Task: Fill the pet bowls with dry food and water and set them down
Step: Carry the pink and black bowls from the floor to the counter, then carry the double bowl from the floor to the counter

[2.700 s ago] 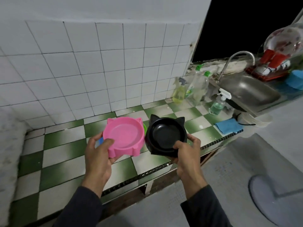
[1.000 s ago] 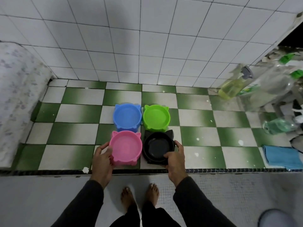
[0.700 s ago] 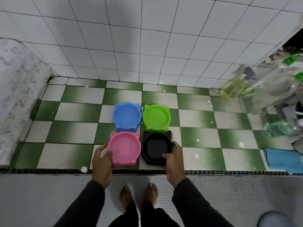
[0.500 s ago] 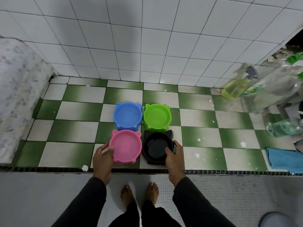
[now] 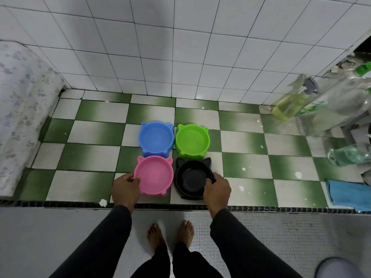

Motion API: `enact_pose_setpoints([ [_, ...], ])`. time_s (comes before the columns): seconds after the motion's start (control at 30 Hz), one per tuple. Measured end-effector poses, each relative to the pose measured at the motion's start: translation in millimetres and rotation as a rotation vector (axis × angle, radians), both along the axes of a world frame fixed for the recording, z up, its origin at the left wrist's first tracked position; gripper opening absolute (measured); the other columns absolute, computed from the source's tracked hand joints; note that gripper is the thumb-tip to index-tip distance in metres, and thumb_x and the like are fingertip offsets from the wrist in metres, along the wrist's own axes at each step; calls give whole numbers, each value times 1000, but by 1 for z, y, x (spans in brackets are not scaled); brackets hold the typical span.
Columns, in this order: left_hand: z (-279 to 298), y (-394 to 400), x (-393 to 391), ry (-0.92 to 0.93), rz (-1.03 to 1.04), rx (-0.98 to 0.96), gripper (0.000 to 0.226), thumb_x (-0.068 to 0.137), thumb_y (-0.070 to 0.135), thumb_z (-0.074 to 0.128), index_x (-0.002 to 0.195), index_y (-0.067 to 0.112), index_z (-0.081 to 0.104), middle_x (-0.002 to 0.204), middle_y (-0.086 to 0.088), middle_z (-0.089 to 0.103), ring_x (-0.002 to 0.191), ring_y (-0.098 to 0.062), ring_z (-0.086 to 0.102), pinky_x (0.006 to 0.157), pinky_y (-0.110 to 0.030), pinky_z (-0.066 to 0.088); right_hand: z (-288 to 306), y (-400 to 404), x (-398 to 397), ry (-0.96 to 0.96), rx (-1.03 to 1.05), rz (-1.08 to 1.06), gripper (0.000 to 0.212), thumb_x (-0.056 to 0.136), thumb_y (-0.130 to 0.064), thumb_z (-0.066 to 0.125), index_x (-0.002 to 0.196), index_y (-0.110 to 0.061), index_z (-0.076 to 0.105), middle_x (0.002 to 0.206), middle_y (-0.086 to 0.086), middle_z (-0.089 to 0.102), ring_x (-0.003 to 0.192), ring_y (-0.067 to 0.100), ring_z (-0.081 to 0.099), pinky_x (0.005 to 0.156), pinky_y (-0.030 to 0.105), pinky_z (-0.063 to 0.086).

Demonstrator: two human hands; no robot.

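Four empty cat-eared pet bowls stand in a two-by-two block on the green-and-white checkered counter (image 5: 247, 141). The blue bowl (image 5: 156, 138) and green bowl (image 5: 192, 140) are at the back. In front sit the pink bowl (image 5: 153, 175) and the black bowl (image 5: 191, 178). My left hand (image 5: 125, 188) grips the pink bowl's left rim, thumb over the edge. My right hand (image 5: 216, 188) grips the black bowl's right rim, thumb inside. No food or water shows in any bowl.
A yellow-green spray bottle (image 5: 291, 105), clear plastic bottles (image 5: 341, 105) and a small pump bottle (image 5: 349, 156) crowd the counter's right end. A folded blue cloth (image 5: 349, 194) lies at the front right. A patterned covered block (image 5: 18, 109) bounds the left. My bare feet stand below the counter edge.
Earlier I held the pink and black bowls in the air near the sink. Now both rest on the counter in front of the blue and green bowls, my hands still on their rims.
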State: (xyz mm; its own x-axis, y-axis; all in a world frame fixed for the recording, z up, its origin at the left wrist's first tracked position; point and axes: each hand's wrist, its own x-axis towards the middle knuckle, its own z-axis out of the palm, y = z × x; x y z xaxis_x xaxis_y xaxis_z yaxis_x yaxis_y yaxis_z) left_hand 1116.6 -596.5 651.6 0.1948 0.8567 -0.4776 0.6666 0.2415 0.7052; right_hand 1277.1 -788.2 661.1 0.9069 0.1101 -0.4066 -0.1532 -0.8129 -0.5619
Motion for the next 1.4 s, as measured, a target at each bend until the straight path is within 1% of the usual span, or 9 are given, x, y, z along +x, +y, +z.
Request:
enact_pose_setpoints([
  [0.17,3,1,0,51,-69,34,25,96,6,60,114,8,76,95,-9,75,86,-31,70,79,-44,61,4,-3,3,-35,0,88,30,94,-9,58,122,0,65,114,24,59,109,41,58,94,38,47],
  [0.3,6,-1,4,82,-126,75,34,95,2,56,124,10,71,101,-7,72,91,-32,69,77,-41,61,0,-6,4,-36,36,73,24,83,1,54,101,-7,68,98,16,68,95,37,62,74,27,40],
  [0.4,6,-2,6,111,-145,101,35,95,0,55,126,8,69,106,-13,74,92,-33,69,76,-41,61,-2,-8,4,-23,46,92,21,82,3,54,95,-7,68,92,14,68,89,34,63,72,23,37],
  [0.57,15,-8,11,147,-195,104,38,93,0,56,130,1,63,110,-17,70,85,-28,62,57,-25,48,15,-10,7,16,58,148,35,89,3,56,123,2,62,119,20,65,113,36,59,89,29,43],
  [0.8,34,2,7,279,-428,146,34,91,16,63,124,8,59,114,-16,65,90,-29,64,70,-37,57,27,-11,23,116,-127,406,56,91,-19,60,143,-8,43,136,19,54,126,37,50,104,43,45],
  [0.97,57,9,11,381,-631,234,28,93,24,60,117,9,63,109,-11,67,89,-25,62,75,-37,55,44,-5,39,26,-229,606,55,86,-24,59,137,-12,45,125,15,58,114,38,56,91,42,49],
  [1.13,84,14,20,473,-841,272,37,97,33,59,129,14,60,119,-6,66,92,-17,58,78,-28,50,67,8,53,-21,-361,845,42,89,-27,55,129,-11,50,125,17,59,116,36,56,95,39,46],
  [1.23,103,18,19,482,-860,288,39,95,41,59,131,26,59,125,1,67,104,-17,63,91,-35,55,84,20,58,-38,-392,941,37,92,-30,56,124,-11,53,127,17,58,118,36,55,95,40,47],
  [1.4,132,24,12,488,-800,324,35,93,47,61,123,30,61,118,2,65,97,-17,62,90,-41,56,114,48,62,-132,-352,1059,43,93,-34,59,129,-11,53,127,17,61,116,37,59,95,41,51],
])
